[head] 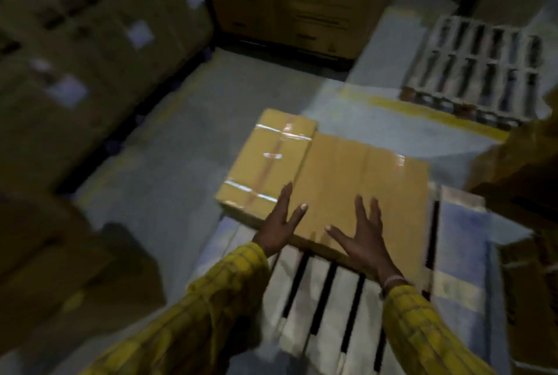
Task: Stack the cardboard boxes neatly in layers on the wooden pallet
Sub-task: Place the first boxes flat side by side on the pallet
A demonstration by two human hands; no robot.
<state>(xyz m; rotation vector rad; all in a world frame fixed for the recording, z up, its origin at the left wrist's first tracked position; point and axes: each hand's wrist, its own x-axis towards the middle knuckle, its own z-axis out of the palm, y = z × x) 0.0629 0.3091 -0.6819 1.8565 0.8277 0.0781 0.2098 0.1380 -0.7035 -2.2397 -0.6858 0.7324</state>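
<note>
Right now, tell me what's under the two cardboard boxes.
The wooden pallet: pale slats show in front of both boxes. The slats beneath them are covered; nothing else can be seen under them.

Dim warehouse light; glare is glinting off tape on the far box; edges are smearing with motion blur.
</note>
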